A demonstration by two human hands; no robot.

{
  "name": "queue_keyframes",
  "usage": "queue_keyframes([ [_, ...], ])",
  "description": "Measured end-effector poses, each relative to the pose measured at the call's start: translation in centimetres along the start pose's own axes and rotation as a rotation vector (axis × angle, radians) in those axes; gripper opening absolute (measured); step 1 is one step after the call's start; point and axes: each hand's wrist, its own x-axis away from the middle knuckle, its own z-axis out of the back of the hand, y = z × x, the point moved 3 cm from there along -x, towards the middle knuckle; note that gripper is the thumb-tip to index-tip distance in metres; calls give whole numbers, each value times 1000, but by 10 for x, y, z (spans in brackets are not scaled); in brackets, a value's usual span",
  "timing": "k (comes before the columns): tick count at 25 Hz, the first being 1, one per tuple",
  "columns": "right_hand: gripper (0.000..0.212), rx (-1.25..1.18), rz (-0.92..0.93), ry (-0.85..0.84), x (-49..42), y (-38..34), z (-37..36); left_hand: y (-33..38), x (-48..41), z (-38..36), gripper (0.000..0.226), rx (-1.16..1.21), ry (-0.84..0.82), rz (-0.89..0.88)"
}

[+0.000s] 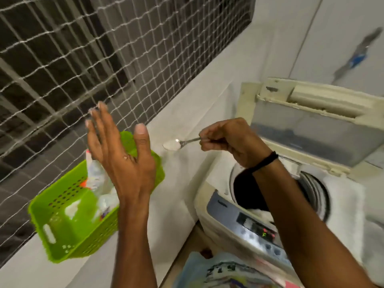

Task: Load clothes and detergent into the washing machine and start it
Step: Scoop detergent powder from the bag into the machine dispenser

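Bright cloth (228,271) lies at the bottom edge, closest of all; I cannot tell if it is washing or what the person wears. Just past it the right hand (230,140) pinches the handle of a small spoon (182,143). The spoon is heaped with white detergent powder (171,145). It hangs over the white table (178,183), beside the washing machine (224,213), not over the hole in the top. The left hand (124,154) is up in the air with fingers straight and spread. It holds nothing and is above the green basket (62,225). The lid (311,129) stands up, and clothes (249,194) already sit inside the drum. The powder could slide off if the spoon tips or shakes on its way across. Then it would land on the table or down the gap beside the machine. The thin handle could also slip from such a small pinch. The raised arm could bump the basket, which sits near the table's edge.
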Motion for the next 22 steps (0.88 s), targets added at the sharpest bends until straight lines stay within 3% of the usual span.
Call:
queue_keyframes([
  [5,22,-109,15,200,21,16,86,36,23,-66,65,148,-135,-124],
  [11,29,-231,-3,504,35,63,197,63,75,-161,66,216,-458,-130],
  [17,26,-305,-71,738,4,119,312,60,142,-280,66,231,-784,-8],
  [19,23,-266,-85,751,-13,135,340,49,165,-328,65,246,-938,98],
  [20,15,-219,-100,750,-20,142,349,44,176,-350,66,274,-1029,236],
  [22,6,-117,-168,756,-35,162,368,37,197,-384,73,385,-1156,712],
])
